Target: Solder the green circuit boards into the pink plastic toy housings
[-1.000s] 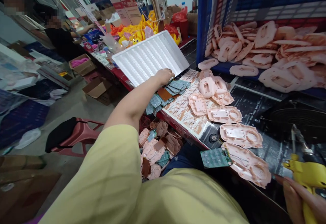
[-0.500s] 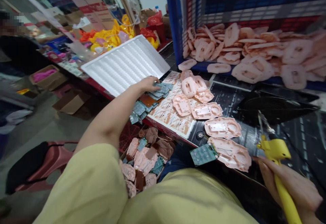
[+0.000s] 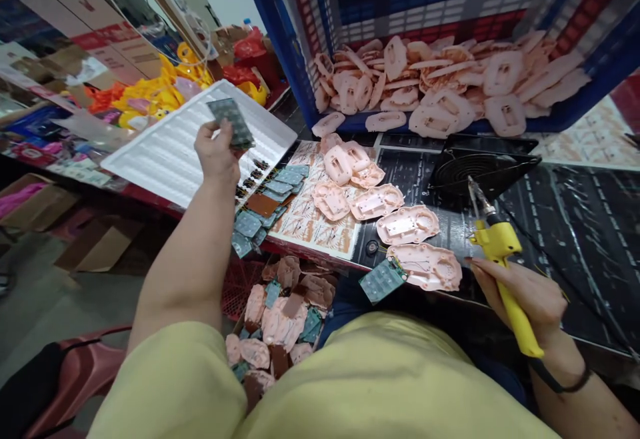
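My left hand grips a green circuit board, lifted over the white foam tray. Below it on the bench lies a spread of circuit boards, with a row of small dark wired parts beside them. My right hand is wrapped around a yellow soldering iron, its metal tip pointing up and away from me. Left of that hand, a pink plastic shell lies open side up at the bench edge. A wired circuit board touches its left end and overhangs the edge.
A blue crate full of pink shells stands at the back. Before it sits a black fan. More pink shells line the bench. Under the bench edge, a red basket contains shells and boards. Cardboard boxes stand on the floor.
My left hand has risen from the pile of circuit boards, bringing one board up over the foam tray. The view has shifted right; the soldering iron stays in my right hand.
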### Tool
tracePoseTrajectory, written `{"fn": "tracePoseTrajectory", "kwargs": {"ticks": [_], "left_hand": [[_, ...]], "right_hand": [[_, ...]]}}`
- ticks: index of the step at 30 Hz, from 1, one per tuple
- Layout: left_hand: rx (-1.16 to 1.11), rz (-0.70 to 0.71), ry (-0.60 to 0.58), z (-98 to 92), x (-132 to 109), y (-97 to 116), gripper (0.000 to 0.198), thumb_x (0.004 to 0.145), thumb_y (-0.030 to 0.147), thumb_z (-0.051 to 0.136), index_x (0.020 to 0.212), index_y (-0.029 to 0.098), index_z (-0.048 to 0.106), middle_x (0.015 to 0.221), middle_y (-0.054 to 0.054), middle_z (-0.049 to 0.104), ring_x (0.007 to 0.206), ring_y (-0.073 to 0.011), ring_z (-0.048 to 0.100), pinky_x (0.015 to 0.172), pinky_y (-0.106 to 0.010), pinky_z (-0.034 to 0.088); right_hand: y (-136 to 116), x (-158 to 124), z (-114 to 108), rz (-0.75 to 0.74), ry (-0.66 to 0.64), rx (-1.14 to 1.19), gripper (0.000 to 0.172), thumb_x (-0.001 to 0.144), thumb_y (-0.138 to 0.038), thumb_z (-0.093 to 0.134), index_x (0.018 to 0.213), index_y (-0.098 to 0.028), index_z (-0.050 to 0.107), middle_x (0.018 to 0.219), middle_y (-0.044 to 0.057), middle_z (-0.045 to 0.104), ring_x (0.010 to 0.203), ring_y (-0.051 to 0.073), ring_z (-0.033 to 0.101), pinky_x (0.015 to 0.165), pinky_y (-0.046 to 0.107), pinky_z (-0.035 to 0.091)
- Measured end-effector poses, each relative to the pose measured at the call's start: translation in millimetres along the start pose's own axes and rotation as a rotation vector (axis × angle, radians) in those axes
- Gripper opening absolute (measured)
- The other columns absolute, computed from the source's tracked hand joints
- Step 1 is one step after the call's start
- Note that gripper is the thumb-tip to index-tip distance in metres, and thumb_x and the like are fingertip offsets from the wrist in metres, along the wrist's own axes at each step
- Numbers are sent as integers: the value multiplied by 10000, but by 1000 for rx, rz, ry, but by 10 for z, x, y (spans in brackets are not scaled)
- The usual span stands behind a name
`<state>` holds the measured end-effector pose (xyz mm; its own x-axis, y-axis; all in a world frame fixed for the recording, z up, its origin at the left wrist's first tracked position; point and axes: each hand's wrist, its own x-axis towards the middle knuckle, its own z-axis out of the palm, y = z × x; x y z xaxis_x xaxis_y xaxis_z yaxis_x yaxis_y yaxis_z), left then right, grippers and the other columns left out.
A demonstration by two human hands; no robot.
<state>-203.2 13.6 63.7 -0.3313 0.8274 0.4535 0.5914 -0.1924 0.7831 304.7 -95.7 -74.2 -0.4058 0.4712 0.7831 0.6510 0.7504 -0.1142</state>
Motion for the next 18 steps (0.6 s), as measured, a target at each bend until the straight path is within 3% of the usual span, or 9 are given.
{"fn": "tracePoseTrajectory", "kwargs": {"ticks": [2,4,6,8,11,13,15,18], "left_hand": [[-208,-80,69,216,-178,165,440,744,643,749,990,301,620,728,24,664,685,-176,688,658,-390,591],[-308,-145,-187,480,-451,368,540,724,572,807,1116,249,625,635,40,614,547,-122,602,539,-301,526],[-384,-289,-532,761,-761,588,632,678,481,871,1177,173,633,637,28,628,544,-106,592,509,-250,484],[-517,-406,-714,1027,-1047,794,592,671,421,882,1131,126,654,700,11,659,567,-72,588,546,-209,463],[-637,-516,-886,1339,-1361,1028,447,648,360,896,954,104,695,753,-2,684,604,-54,594,598,-185,451],[-696,-569,-982,1467,-1481,1110,416,605,351,922,858,106,701,742,-2,693,621,-64,609,622,-185,459],[-753,-633,-1096,1517,-1529,1114,436,615,411,915,860,113,714,744,-23,715,652,-96,650,652,-205,490],[-806,-757,-1192,1451,-1516,964,490,773,558,767,1007,129,731,841,-102,765,726,-181,720,693,-282,548]], "right_hand": [[20,-30,-1,1,21,-5,314,835,-62,727,1129,-157,671,780,-2,711,596,106,641,595,218,490],[12,-5,-19,1,58,-1,425,838,-62,723,1245,-150,638,837,11,733,618,123,666,615,220,521],[-41,92,-51,-9,67,9,505,831,-46,723,1304,-185,611,859,-4,740,621,129,676,612,221,535],[-130,253,-81,-20,16,72,529,828,-25,714,1297,-245,610,914,-16,743,676,137,697,637,225,553],[-269,535,-78,-58,-31,231,522,810,-93,763,1283,-233,593,1135,64,710,1007,213,704,861,301,594],[-328,676,-54,-140,-36,256,508,813,-140,777,1277,-201,580,1166,91,696,1112,234,667,986,369,563],[-356,748,-42,-194,-69,294,446,848,-104,725,1263,-194,587,1116,77,709,1067,210,682,1022,387,545],[-368,749,-72,-142,-17,290,414,855,-42,681,1222,-225,625,967,23,730,874,162,713,869,297,592]]}}
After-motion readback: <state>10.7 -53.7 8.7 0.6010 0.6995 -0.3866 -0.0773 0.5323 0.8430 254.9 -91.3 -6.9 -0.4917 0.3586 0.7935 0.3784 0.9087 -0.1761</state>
